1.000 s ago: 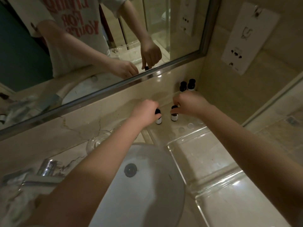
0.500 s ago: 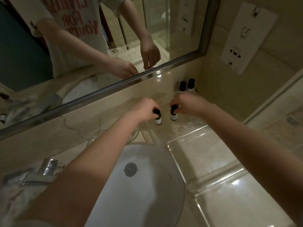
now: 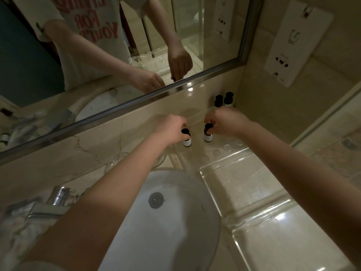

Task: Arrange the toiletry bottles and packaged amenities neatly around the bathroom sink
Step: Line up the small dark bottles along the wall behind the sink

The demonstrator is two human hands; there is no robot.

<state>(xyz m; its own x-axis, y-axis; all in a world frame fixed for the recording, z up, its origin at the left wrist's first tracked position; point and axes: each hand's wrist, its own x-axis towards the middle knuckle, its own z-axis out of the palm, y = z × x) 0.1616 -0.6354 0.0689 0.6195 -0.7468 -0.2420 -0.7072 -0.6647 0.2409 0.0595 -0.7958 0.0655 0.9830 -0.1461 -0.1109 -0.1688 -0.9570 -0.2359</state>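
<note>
Two small white bottles with black caps stand side by side on the marble counter behind the sink. My left hand (image 3: 171,128) pinches the cap of the left bottle (image 3: 187,141). My right hand (image 3: 226,121) pinches the cap of the right bottle (image 3: 207,135). Two more black-capped bottles (image 3: 223,100) stand upright in the back corner by the wall, just beyond my right hand.
The white round sink (image 3: 175,227) lies below my arms, with a chrome tap (image 3: 58,196) at its left. A clear acrylic tray (image 3: 244,188) with compartments covers the counter at the right. A glass dish (image 3: 115,163) sits behind the sink. The mirror (image 3: 97,55) runs along the back wall.
Both hands kept their hold on the two bottles and shifted them slightly toward the back wall. The left bottle has moved a little away from the right one.
</note>
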